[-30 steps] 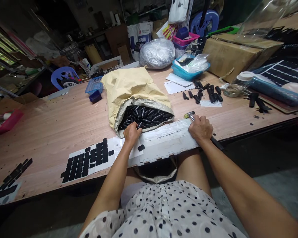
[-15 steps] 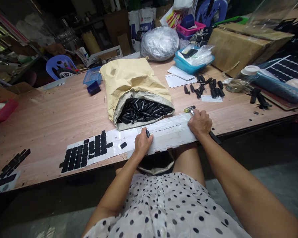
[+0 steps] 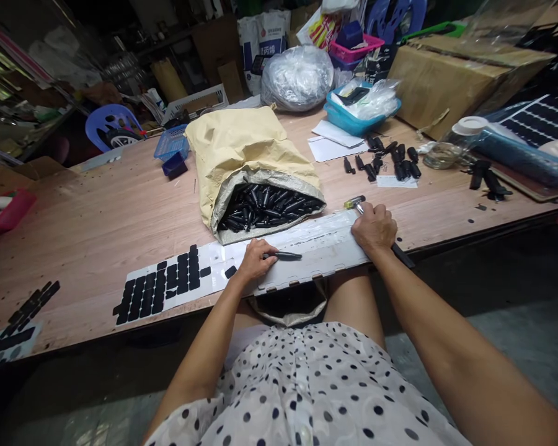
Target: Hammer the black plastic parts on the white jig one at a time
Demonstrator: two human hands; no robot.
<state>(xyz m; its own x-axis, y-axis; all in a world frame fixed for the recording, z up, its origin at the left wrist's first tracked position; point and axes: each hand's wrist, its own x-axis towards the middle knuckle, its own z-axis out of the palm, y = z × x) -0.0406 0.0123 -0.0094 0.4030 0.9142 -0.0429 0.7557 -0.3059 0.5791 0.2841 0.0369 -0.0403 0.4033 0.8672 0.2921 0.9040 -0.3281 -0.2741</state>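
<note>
My left hand [image 3: 256,260] pinches one end of a slim black pointed piece [image 3: 288,255] lying nearly level over a white board [image 3: 323,251] at the table edge. My right hand [image 3: 376,229] is closed around a small hammer [image 3: 354,202]; its yellow and black head shows beyond the fist, its dark handle sticks out below. Behind my hands, a tan paper sack [image 3: 251,139] lies with its mouth toward me, full of similar black pieces [image 3: 265,207]. Left of my left hand, rows of black rounded patches [image 3: 144,294] lie on a white sheet, with one loose patch [image 3: 231,272] closer.
Several short black parts [image 3: 402,164] lie at the right beside white paper [image 3: 335,145]. Farther back stand a blue basket [image 3: 353,121], a cardboard box [image 3: 451,80] and a stuffed clear bag [image 3: 297,77]. An open sack [image 3: 291,310] hangs below the table edge at my lap.
My left hand has shifted slightly left, and the black piece has swung from mostly hidden in the fingers to pointing right across the board. My right hand stays with the hammer.
</note>
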